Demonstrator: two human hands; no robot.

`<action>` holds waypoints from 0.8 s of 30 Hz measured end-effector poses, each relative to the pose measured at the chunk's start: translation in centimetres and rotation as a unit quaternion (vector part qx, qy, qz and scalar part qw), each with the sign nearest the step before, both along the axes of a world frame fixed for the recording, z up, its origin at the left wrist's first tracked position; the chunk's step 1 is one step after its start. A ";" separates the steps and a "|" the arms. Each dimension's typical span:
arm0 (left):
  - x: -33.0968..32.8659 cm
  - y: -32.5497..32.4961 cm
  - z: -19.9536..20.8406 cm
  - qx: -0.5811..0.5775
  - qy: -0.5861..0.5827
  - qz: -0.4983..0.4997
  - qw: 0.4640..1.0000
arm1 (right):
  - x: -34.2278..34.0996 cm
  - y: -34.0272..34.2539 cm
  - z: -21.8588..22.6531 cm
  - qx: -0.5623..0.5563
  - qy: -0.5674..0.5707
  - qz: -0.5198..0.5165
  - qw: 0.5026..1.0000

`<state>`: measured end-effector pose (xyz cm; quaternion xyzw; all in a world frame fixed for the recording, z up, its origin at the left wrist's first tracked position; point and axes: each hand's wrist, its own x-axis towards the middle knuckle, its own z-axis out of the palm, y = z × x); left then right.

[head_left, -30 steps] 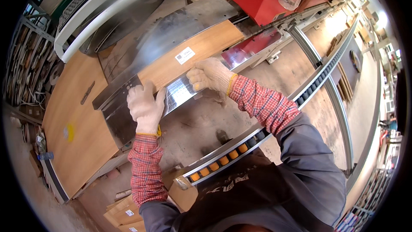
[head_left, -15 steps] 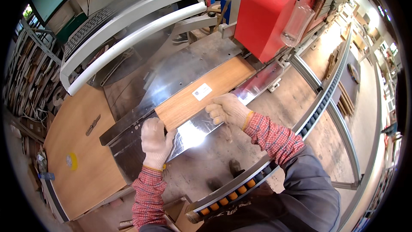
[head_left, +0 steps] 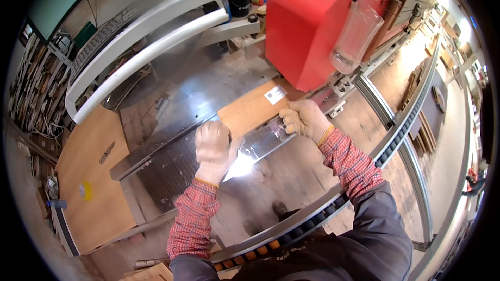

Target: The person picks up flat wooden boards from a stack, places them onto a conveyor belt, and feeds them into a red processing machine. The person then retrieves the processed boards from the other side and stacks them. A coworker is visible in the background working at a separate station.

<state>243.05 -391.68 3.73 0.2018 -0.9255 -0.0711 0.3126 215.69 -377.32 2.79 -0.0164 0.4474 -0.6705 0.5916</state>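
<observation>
A light brown wooden board (head_left: 250, 114) with a white label (head_left: 275, 94) lies flat on the metal bed (head_left: 203, 93) of a machine. Its far right end reaches under a red machine housing (head_left: 307, 31). At the board's near left end is my left hand (head_left: 212, 151), in a pale knitted glove, its fingers closed at the corner and its thumb along the near side. My right hand (head_left: 307, 120), gloved as well, has its fingers curled at the board's near long edge, close to the red housing. The fingertips of both hands are partly hidden.
A clear plastic chute (head_left: 354, 36) hangs on the housing. A curved roller rail (head_left: 333, 205) runs between my body and the machine. At left stands a wood-coloured table (head_left: 94, 177) with a yellow tape roll (head_left: 85, 190); a white keyboard shelf (head_left: 156, 52) is above it.
The board has slid to the right and away, further under the red housing. Both my hands have moved right with it, and my view has shifted slightly.
</observation>
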 end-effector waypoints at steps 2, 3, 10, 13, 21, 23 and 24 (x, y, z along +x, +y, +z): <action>-2.4 0.4 -0.1 -0.009 -0.001 -0.004 1.000 | -2.3 1.1 -0.8 -0.019 -0.020 -0.001 1.000; -3.6 0.7 0.1 -0.006 0.009 -0.006 1.000 | -2.2 1.2 0.6 0.006 0.022 -0.026 0.999; -12.2 2.7 0.5 -0.014 -0.081 -0.009 0.997 | -0.8 9.8 2.9 -0.016 0.099 -0.036 0.994; -14.8 3.2 1.4 0.003 -0.131 0.018 0.991 | 2.9 16.3 4.7 0.015 0.190 -0.023 0.981; -13.2 9.0 3.2 -0.026 -0.035 -0.079 0.996 | 12.2 25.6 1.1 0.170 0.640 -0.108 0.741; -7.5 12.0 4.0 0.030 -0.096 -0.079 0.992 | 12.3 25.5 1.6 0.186 0.702 -0.015 0.688; -3.0 12.6 2.7 0.032 -0.077 -0.080 0.993 | 12.0 25.0 2.3 0.203 0.717 0.081 0.662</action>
